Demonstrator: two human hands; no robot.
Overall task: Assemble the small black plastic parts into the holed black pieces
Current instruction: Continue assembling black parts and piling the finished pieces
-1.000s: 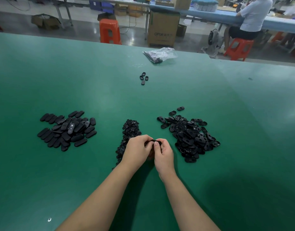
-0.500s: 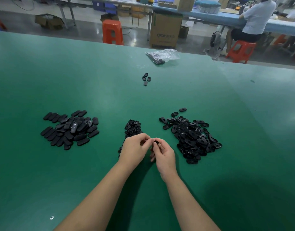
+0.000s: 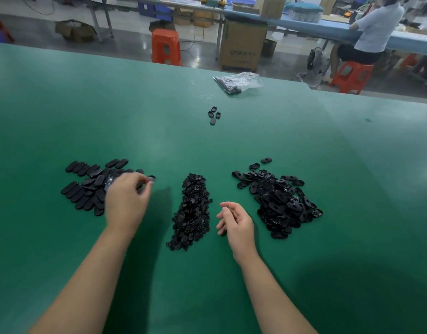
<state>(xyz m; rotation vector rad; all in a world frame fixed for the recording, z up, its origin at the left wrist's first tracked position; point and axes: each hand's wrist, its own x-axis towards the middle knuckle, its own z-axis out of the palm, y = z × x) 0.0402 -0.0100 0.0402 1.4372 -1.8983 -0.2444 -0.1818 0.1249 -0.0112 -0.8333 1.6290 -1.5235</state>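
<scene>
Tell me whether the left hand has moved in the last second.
Yes. The left hand left the right hand and swung left, past the middle pile, over the left pile.

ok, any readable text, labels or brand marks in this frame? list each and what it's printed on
"OTOR", then a few characters too blurred to read: printed on the cardboard box standing on the floor beyond the green table.
Black parts in the piles, the clear plastic bag, far boxes and benches: no readable markings; anything there is too small or blurred.
</scene>
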